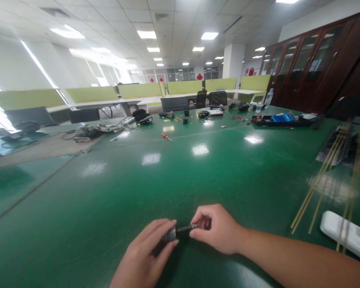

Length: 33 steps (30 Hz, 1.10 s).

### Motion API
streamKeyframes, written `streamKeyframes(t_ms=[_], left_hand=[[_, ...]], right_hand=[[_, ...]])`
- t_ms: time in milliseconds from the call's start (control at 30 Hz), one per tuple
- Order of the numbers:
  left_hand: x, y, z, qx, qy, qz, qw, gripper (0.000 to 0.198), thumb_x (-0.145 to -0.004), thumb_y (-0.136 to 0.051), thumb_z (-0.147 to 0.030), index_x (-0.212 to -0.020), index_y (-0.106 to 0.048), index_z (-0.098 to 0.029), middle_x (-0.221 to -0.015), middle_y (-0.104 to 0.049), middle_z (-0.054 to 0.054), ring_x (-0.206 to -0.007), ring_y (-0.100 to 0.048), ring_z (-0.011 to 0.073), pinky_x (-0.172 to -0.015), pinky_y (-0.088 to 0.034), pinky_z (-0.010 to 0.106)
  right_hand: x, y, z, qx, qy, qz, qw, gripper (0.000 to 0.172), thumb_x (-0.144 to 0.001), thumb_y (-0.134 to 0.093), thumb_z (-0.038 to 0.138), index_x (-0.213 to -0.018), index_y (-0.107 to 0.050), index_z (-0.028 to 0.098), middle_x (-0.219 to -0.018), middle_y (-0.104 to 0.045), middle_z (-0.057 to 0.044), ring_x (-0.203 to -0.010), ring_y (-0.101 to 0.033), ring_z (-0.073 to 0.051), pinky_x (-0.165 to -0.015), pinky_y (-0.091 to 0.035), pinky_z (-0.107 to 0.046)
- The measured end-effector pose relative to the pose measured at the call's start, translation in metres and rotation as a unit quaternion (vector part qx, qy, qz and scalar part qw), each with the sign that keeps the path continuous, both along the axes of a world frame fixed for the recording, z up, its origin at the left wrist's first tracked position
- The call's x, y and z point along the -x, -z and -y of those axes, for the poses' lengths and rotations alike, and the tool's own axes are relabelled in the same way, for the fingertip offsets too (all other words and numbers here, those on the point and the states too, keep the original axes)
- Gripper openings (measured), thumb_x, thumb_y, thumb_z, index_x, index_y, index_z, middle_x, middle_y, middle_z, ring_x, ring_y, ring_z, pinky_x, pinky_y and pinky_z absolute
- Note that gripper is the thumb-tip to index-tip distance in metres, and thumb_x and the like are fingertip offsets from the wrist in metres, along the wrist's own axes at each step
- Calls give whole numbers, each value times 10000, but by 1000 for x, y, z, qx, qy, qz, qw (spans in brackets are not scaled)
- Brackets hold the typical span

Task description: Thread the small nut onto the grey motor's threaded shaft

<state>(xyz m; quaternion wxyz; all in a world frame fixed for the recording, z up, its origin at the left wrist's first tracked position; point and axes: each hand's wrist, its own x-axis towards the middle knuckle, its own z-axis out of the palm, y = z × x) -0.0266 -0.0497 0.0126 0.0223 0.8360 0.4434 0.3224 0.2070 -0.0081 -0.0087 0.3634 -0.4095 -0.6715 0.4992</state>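
Low in the head view, a dark cylindrical piece (183, 230) lies sideways between my two hands, just over the green tabletop (132, 192). Its wider grey end (170, 234) sits in the grasp of my left hand (145, 253), thumb below and fingers on top. My right hand (219, 229) pinches the narrow ribbed tip (193, 226) at the other end between thumb and index finger. A black neck joins the two ends; whether the tip is a separate part I cannot tell. My fingers hide some of the piece.
Farther back lies a red screwdriver (166, 136). Cables and electronics (93, 131) sit at the left, with a black tray (283, 120) holding blue items at the back right. Thin yellowish sticks (321, 184) and a white case (348, 236) are at right.
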Motion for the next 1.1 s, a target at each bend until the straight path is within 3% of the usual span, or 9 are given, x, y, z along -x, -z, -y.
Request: streamKeyframes(t_ms=[1100], left_hand=[[4,-1,-2,2,-7,-7,1000,271,-960,-595,-354,-1213,-670,-292,-1129,-709,34,-983,-717,152,-881,-581,203]], right_hand=[[-2,-2,-1,8,9,1,1000,118,-701,-778,205,-741,-681,151,-608,-605,27,-552,-516,-103,-534,-379,-211]])
